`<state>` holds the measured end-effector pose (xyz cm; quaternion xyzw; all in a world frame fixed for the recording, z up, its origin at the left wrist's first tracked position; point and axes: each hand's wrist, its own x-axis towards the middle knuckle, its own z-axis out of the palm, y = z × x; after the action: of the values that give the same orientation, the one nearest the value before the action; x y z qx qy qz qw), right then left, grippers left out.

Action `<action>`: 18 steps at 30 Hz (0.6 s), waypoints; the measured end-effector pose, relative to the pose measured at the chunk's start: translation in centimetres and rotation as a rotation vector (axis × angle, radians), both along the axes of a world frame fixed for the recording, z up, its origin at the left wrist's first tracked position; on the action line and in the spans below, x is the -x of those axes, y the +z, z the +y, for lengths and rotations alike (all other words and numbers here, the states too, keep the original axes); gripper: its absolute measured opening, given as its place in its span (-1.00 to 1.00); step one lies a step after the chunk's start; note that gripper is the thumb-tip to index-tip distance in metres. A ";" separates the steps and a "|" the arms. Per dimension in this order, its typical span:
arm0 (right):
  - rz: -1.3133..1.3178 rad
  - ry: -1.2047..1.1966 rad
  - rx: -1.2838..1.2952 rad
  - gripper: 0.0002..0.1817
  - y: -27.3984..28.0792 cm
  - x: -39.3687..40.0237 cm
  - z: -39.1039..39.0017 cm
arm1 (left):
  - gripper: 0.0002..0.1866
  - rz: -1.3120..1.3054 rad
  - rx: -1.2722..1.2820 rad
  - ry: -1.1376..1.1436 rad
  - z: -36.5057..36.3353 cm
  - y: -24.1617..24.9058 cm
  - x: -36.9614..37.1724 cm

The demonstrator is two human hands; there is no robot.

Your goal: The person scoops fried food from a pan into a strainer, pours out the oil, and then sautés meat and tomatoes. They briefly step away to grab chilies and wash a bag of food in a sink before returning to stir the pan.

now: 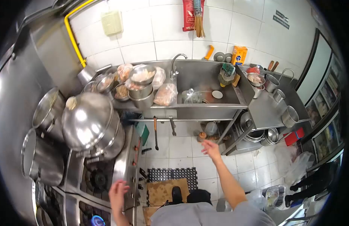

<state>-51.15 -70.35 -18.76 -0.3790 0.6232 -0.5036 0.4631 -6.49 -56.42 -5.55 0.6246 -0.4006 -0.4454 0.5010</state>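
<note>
A long stainless-steel sink runs along the tiled wall, with a grey metal side table to its right. Left of the sink and nearer the person is a steel stove, bearing a huge, silvery dome-lidded pot; a tall, open steel pot stands farther left. Stained brown cardboard lies on the floor on the near side of the sink, overlapping a black perforated mat.

Smaller steel bowls and pots crowd the sink's left ledge, topped by a round metal bowl of pale food; a clear plastic bag of pinkish food is just beside them.

The left hand is near the stove's front edge, fingers loosely curled and apart, with nothing seen in it. The right hand, half open and seemingly empty, is over the floor in front of the sink, nearest a small brown-topped jar beneath it.

A blue burner flame shows on the stove's near part, so moving well means keeping the left wrist and sleeve clear of it, treating nearby metal as hot and stepping flat across the cardboard's edges.
</note>
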 end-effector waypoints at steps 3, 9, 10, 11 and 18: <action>-0.089 0.003 -0.013 -0.60 3.1 2.8 -10.9 | -0.73 0.027 -0.020 -0.101 -5.9 -1.4 5.3; -0.130 0.188 0.093 -0.56 7.0 5.0 -35.4 | -0.75 0.086 -0.048 -0.015 -14.8 -4.2 13.6; -0.136 0.214 0.098 -0.56 6.8 5.4 -39.9 | -0.75 0.100 -0.055 0.034 -16.0 -4.6 15.1; -0.141 0.238 0.098 -0.53 6.5 5.5 -44.1 | -0.75 0.096 -0.056 0.065 -16.6 -5.7 16.4; -0.270 0.418 0.004 -0.44 6.7 5.4 -62.3 | -0.75 0.168 -0.131 0.230 -28.5 -2.3 28.9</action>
<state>-56.55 -132.63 -12.08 -0.4297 0.4627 -0.4440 0.6357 -35.37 -84.96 -7.89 0.6580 -0.2534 -0.4610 0.5388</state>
